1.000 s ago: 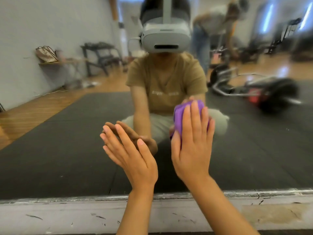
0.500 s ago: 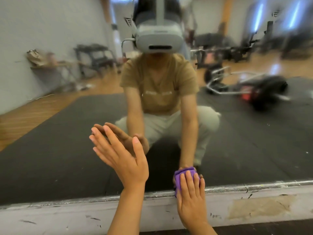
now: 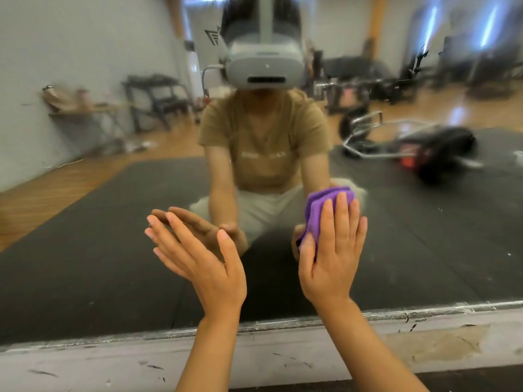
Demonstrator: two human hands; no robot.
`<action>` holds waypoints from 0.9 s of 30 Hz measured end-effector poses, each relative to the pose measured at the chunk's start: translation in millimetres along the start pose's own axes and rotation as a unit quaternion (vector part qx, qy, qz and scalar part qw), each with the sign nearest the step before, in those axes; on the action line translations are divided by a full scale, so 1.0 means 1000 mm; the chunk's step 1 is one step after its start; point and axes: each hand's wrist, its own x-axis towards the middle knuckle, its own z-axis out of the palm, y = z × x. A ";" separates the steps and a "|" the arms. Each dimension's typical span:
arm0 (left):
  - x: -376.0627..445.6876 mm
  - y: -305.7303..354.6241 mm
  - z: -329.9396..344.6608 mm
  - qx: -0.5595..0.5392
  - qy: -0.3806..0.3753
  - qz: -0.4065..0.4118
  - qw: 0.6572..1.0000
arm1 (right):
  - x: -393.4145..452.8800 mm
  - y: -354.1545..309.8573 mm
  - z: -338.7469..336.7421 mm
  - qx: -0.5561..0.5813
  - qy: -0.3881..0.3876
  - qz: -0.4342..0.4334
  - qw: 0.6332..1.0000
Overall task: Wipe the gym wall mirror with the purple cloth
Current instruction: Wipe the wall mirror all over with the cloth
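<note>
The purple cloth (image 3: 325, 210), right of centre in the frame, is bunched with its long axis upright against the mirror (image 3: 85, 250). The right hand (image 3: 332, 256) presses it with straight fingers, thumb tucked against its edge. The left hand (image 3: 198, 256) lies flat, fingers straight, on the glass. Below runs a scuffed white ledge (image 3: 85, 366); black mats and wood flooring are reflected.

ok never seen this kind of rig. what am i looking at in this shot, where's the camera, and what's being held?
One camera, worn on the person's head, looks forward and down at a gym wall mirror, so the figure in the headset is their own reflection. The right hand presses a bunched purple cloth against the glass with straight fingers. The left hand holds nothing, fingers straight, fingertips at the glass. Below runs the mirror's scuffed white base. Gym equipment reflected behind is blurred.
</note>
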 end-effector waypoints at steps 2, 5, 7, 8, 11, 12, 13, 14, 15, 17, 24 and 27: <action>0.000 0.001 0.001 0.000 0.001 -0.002 1.000 | -0.045 0.007 -0.003 -0.005 -0.037 0.018 0.999; -0.002 0.007 0.002 0.000 0.003 -0.006 1.000 | -0.123 0.028 -0.017 -0.045 -0.138 0.019 0.989; -0.005 0.009 0.003 -0.001 -0.003 0.002 1.000 | -0.156 0.042 -0.025 -0.068 -0.194 0.012 0.979; -0.006 0.010 0.003 -0.003 -0.007 0.006 1.000 | -0.162 0.045 -0.026 -0.078 -0.209 0.015 0.975; -0.008 0.014 0.004 -0.005 -0.014 0.002 1.000 | -0.157 0.042 -0.026 -0.082 -0.223 0.028 0.971; -0.008 0.016 0.005 -0.008 -0.014 -0.003 1.000 | -0.151 0.039 -0.025 -0.070 -0.211 0.034 0.974; -0.008 0.018 0.005 -0.012 -0.014 -0.005 1.000 | -0.141 0.034 -0.024 -0.052 -0.191 0.043 0.979; -0.008 0.019 0.006 -0.014 -0.014 -0.004 1.000 | -0.126 0.029 -0.022 -0.034 -0.166 0.051 0.984; -0.009 0.020 0.006 -0.014 -0.013 -0.002 1.000 | -0.107 0.025 -0.019 -0.017 -0.140 0.055 0.988; -0.008 0.019 0.007 -0.013 -0.010 0.000 1.000 | -0.062 0.016 -0.015 0.000 -0.092 0.049 0.995; -0.013 0.023 0.009 0.004 -0.017 0.016 1.000 | 0.023 0.022 -0.010 -0.010 0.025 0.017 0.999; -0.020 0.022 0.010 0.018 -0.032 0.035 0.999 | -0.024 0.031 -0.011 -0.001 0.013 0.047 0.999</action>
